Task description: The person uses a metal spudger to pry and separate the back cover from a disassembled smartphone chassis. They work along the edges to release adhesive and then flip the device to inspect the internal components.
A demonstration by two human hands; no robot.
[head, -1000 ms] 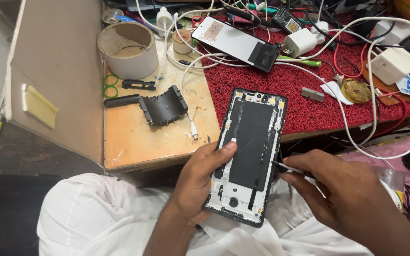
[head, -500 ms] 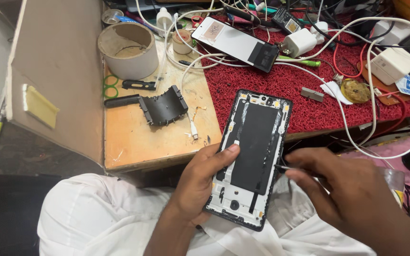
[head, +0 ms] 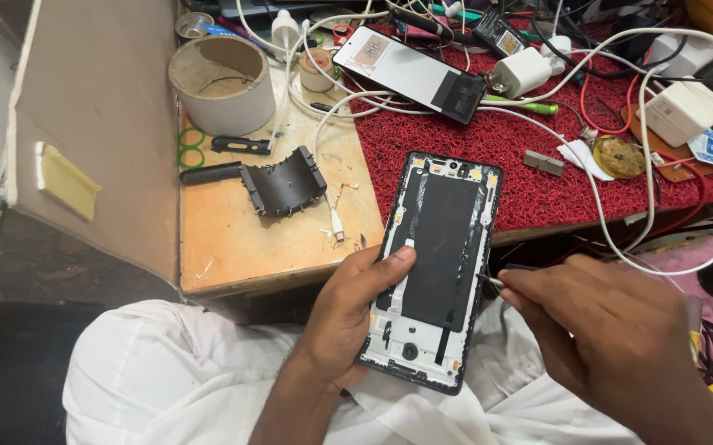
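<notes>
My left hand (head: 348,317) holds an opened phone frame (head: 439,259), black with white inner parts, above my lap, thumb resting on its left edge. My right hand (head: 612,330) pinches a thin metal tool (head: 497,280) whose tip touches the frame's right edge. Both hands sit just in front of the wooden workbench (head: 241,247).
A red mat (head: 521,156) covers the bench's right part, with a second phone (head: 410,74), white chargers (head: 525,70), tangled cables and a small grey part (head: 544,162). On the wood lie a black plastic bracket (head: 282,181), a tape roll (head: 223,82) and a small bottle (head: 284,29).
The phone frame has tilted slightly, and my right hand has brought the tool tip closer against its right edge.
</notes>
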